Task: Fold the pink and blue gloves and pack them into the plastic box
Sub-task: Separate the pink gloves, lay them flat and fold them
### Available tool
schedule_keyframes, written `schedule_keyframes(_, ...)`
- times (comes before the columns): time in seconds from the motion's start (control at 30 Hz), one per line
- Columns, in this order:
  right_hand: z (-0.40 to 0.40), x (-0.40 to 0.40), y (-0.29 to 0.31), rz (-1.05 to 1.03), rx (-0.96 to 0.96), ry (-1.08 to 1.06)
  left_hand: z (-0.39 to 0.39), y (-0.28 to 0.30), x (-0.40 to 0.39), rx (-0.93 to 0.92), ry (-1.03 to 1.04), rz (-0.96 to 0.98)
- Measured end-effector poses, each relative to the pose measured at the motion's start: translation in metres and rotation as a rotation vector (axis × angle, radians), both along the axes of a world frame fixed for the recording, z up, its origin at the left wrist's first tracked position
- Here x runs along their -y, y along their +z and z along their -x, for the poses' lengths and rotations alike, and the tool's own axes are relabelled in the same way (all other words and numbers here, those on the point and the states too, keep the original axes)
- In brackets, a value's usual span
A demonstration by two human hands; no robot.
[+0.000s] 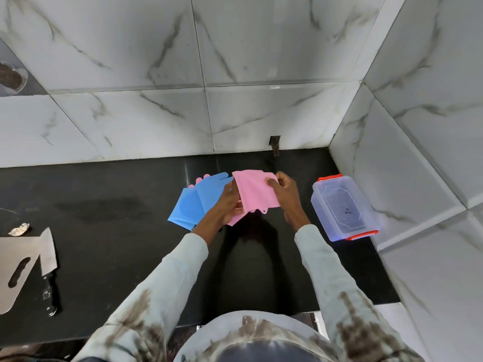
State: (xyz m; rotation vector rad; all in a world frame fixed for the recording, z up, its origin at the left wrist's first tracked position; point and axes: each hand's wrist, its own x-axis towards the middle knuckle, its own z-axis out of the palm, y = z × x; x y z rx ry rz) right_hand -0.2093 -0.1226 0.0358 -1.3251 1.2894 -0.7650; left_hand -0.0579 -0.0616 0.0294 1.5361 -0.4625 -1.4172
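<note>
A pink silicone glove (257, 190) is held folded above the black counter, between both hands. My right hand (286, 194) pinches its upper right corner with thumb on top. My left hand (227, 203) grips its lower left part, fingers curled under it. A blue glove (194, 202) lies flat on the counter to the left, and pink fingertips (202, 178) of another glove poke out from under its far edge. The clear plastic box (345, 207) with red clips stands on the counter to the right, with a clear lid on top.
The black counter (117, 231) meets marble-tiled walls at the back and right. A steel cutting board (15, 267) and a cleaver (48, 259) lie at the left edge, with a crumpled scrap (19, 229) beyond them.
</note>
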Motion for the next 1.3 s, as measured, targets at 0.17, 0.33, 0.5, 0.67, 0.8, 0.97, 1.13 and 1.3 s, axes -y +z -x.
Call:
schedule_keyframes(0.17, 0.011, 0.004, 0.009, 0.023, 0.032, -0.063, 0.015, 0.014, 0.017, -0.243, 0.039, 0.202)
schedule_keyframes(0.33, 0.049, -0.012, -0.017, -0.125, -0.105, 0.013, 0.002, -0.013, 0.009, -0.033, 0.115, 0.087)
schedule_keyframes(0.5, 0.068, -0.045, -0.06, -0.263, -0.523, 0.174, -0.007, -0.049, -0.023, 0.26, 0.242, -0.05)
schedule_keyframes(0.67, 0.047, -0.038, -0.041, -0.116, -0.772, 0.139, -0.008, -0.044, -0.024, 0.578, 0.16, -0.032)
schedule_keyframes(0.8, 0.023, -0.035, -0.034, 0.042, -0.83, 0.07, -0.019, -0.044, -0.022, 1.024, 0.02, -0.066)
schedule_keyframes(0.97, -0.01, -0.038, -0.033, 0.043, -0.732, 0.189, -0.042, -0.047, -0.031, 1.181, -0.337, -0.277)
schedule_keyframes(1.13, -0.027, -0.046, -0.041, -0.056, -0.664, 0.289, -0.052, -0.048, -0.039, 1.252, -0.376, -0.301)
schedule_keyframes(1.3, -0.042, -0.048, -0.047, -0.144, -0.595, 0.274, -0.071, -0.045, -0.042, 1.307, -0.356, -0.319)
